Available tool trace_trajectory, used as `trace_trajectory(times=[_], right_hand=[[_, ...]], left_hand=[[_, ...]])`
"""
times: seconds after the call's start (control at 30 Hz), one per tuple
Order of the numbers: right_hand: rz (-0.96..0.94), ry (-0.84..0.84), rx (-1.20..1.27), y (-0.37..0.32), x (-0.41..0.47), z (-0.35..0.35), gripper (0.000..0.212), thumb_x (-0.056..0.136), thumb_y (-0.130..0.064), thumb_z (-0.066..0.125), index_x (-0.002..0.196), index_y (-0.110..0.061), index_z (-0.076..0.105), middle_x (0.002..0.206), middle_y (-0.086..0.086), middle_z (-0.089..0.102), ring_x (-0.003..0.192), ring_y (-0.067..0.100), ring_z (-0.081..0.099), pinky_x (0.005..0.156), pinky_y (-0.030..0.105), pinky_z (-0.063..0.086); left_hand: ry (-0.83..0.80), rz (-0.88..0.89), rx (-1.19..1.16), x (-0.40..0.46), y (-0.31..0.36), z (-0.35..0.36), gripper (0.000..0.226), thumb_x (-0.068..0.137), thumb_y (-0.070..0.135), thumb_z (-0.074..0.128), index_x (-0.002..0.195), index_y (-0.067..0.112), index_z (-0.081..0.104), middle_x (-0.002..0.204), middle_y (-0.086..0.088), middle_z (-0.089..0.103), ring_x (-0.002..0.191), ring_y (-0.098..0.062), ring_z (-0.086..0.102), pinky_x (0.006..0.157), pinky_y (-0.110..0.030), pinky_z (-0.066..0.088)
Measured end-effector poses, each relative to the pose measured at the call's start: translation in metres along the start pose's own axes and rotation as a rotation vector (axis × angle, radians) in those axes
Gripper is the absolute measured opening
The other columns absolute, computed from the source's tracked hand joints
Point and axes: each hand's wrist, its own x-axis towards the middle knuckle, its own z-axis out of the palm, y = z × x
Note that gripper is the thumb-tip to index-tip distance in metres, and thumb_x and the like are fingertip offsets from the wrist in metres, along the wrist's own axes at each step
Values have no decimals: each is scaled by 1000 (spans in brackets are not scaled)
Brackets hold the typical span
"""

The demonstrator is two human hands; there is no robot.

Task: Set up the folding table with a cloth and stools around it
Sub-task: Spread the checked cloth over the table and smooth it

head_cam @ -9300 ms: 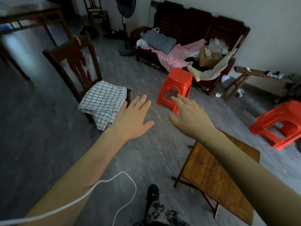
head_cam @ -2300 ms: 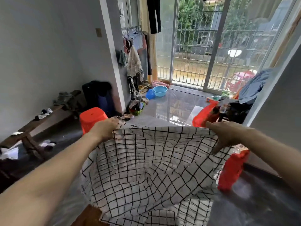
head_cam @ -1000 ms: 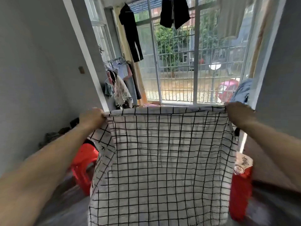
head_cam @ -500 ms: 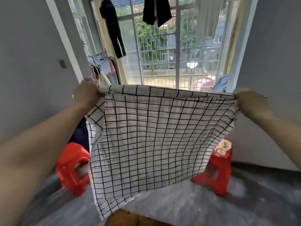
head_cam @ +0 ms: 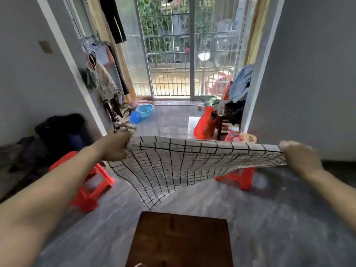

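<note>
Both hands, left [head_cam: 115, 146] and right [head_cam: 299, 158], grip the cloth [head_cam: 192, 162] mid-frame, above the table [head_cam: 181, 241] (bare). Red stools [head_cam: 90, 186] flank it. Blue basin [head_cam: 144, 110] on the floor beyond, contents unclear.

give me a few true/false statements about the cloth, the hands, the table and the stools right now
1. Both hands grip the checked cloth: true, left hand and right hand each hold an upper corner.
2. The cloth lies flat on the wooden table: false, it hangs in the air beyond the bare top.
3. A red stool stands on the floor at left: true.
4. The cloth is plain blue: false, it is white with black grid lines.
5. The blue basin sits on the table: false, it is on the floor near the window.
</note>
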Motion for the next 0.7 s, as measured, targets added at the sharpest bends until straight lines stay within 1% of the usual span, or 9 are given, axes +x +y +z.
trace_trajectory(times=[0.1, 0.17, 0.23, 0.3, 0.33, 0.4, 0.53, 0.63, 0.7], right_hand=[[-21, -30, -64, -10, -44, 27, 13, 83, -7, 57, 86, -19, 60, 86, 4, 68, 83, 26, 69, 63, 33, 46], [-39, -132, -172, -17, -69, 40, 15, 84, -10, 55, 91, -22, 59, 87, -3, 66, 86, 21, 68, 63, 32, 46], [-50, -178, -159, -24, -91, 53, 17, 77, -4, 59, 85, -20, 59, 80, -1, 66, 79, 25, 68, 59, 33, 42], [-74, -144, -89, -30, -111, 67, 21, 65, 3, 67, 72, -15, 57, 65, 4, 61, 63, 29, 65, 52, 35, 43], [-91, -110, -61, -31, -121, 75, 25, 60, 5, 70, 68, -14, 56, 60, 4, 58, 57, 30, 63, 49, 35, 42], [-128, -94, -18, -32, -141, 89, 29, 54, 5, 73, 65, -16, 55, 57, 4, 56, 54, 29, 61, 47, 34, 40], [-158, -244, -30, -36, -193, 126, 31, 51, -1, 78, 70, -18, 60, 64, 0, 60, 63, 28, 63, 52, 35, 41], [-164, -429, -44, -36, -232, 158, 22, 71, -10, 72, 86, -23, 61, 86, -3, 67, 90, 24, 65, 69, 38, 42], [-213, -508, -73, -40, -255, 172, 20, 84, -19, 62, 102, -26, 58, 104, -5, 65, 108, 18, 60, 80, 37, 41]], left_hand=[[14, 5, 109, -14, -8, 49, 53, 71, 5, 53, 124, 13, 52, 114, -9, 61, 105, -34, 61, 79, -44, 52], [28, -16, 118, -27, -7, 81, 49, 76, -1, 53, 121, 18, 56, 116, -6, 62, 106, -31, 62, 76, -41, 52], [-9, -90, 68, -41, -6, 110, 35, 83, 4, 53, 111, 25, 54, 113, -4, 66, 103, -27, 65, 72, -38, 52], [-60, -168, 36, -55, -1, 130, 24, 87, 16, 54, 107, 28, 55, 112, -2, 68, 104, -25, 66, 72, -35, 52], [-87, -198, 26, -63, 4, 139, 22, 88, 19, 53, 107, 28, 56, 112, -1, 68, 104, -24, 66, 72, -34, 50], [-152, -245, 39, -84, 16, 155, 25, 87, 17, 51, 108, 29, 56, 112, 0, 68, 106, -25, 65, 73, -33, 48], [-283, -281, 53, -130, 34, 194, 20, 85, 30, 49, 105, 27, 47, 112, 2, 67, 106, -25, 65, 74, -35, 48], [-367, -272, 53, -164, 50, 233, 32, 77, 37, 50, 105, 26, 43, 114, 4, 67, 110, -22, 63, 80, -36, 41], [-372, -285, 61, -181, 61, 256, 28, 80, 35, 46, 106, 24, 46, 117, 2, 65, 112, -22, 60, 84, -39, 41]])
